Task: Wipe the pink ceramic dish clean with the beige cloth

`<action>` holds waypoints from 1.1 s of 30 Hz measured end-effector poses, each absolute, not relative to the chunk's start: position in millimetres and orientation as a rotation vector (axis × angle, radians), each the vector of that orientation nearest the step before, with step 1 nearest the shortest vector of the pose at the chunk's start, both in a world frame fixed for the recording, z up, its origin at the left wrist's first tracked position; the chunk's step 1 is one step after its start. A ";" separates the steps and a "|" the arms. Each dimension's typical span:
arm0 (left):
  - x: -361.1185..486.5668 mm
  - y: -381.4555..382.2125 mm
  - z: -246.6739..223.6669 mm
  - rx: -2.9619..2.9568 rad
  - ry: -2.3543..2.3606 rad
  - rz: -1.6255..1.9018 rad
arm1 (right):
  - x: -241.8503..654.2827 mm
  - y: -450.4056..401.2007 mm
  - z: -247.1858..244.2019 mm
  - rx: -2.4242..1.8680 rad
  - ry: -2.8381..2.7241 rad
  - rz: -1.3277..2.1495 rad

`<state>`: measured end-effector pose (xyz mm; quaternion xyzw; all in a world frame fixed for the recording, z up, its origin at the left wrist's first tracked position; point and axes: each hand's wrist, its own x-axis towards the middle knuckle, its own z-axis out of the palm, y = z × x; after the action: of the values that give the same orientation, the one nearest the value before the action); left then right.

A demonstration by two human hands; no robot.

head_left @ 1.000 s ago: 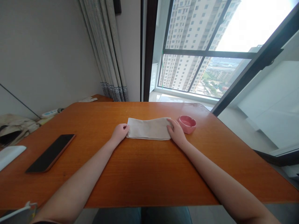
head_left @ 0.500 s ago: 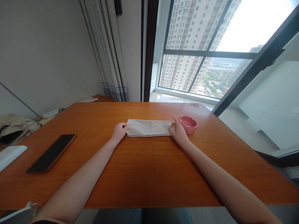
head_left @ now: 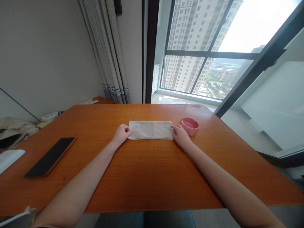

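A white cloth [head_left: 150,130], folded into a long flat strip, lies across the wooden table. At its left end my left hand [head_left: 121,134] has its fingers closed on the edge, with the thumb near the lower corner. My right hand [head_left: 181,135] is closed at the opposite end, its index finger bent over the cloth's edge. Right behind that hand stands a pink ashtray [head_left: 190,126] with notches in its rim. The undersides of my fingers are hidden.
On the left of the table [head_left: 147,177] lies a dark phone-like slab [head_left: 50,157], beside a white object [head_left: 10,158] at the edge. A power strip [head_left: 51,116] and crumpled fabric [head_left: 21,126] sit beyond the left side. A window [head_left: 209,53] is ahead.
My right index finger, raised before, has come down onto the cloth's right edge. The left hand has shifted slightly, its thumb now lower at the corner. The view has turned a little.
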<state>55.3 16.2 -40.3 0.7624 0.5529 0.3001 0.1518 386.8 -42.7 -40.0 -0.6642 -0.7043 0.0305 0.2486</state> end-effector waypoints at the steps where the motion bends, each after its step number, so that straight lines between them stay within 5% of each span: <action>1: 56.2 14.9 -39.9 2.197 1.608 0.842 | 385.2 -43.8 -40.4 -1.803 -1.939 0.052; 10: 73.2 -6.9 -31.1 2.174 1.654 0.504 | 369.6 -51.8 -49.1 -1.748 -2.241 0.123; 21: 59.7 23.1 -49.2 1.218 1.640 1.646 | 354.8 -61.5 -37.1 -1.535 -2.300 0.295; 25: 80.5 1.5 -38.8 1.568 1.480 1.791 | 340.1 -65.3 -35.9 -1.427 -2.361 0.342; 33: 126.7 -40.4 -32.2 2.645 0.789 0.732 | 324.7 -73.5 -28.3 -1.242 -2.441 0.375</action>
<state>126.7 -40.4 -32.2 0.9168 0.2734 0.2539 0.1427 324.7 -73.5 -28.3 -0.4414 -0.8673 0.1334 0.1876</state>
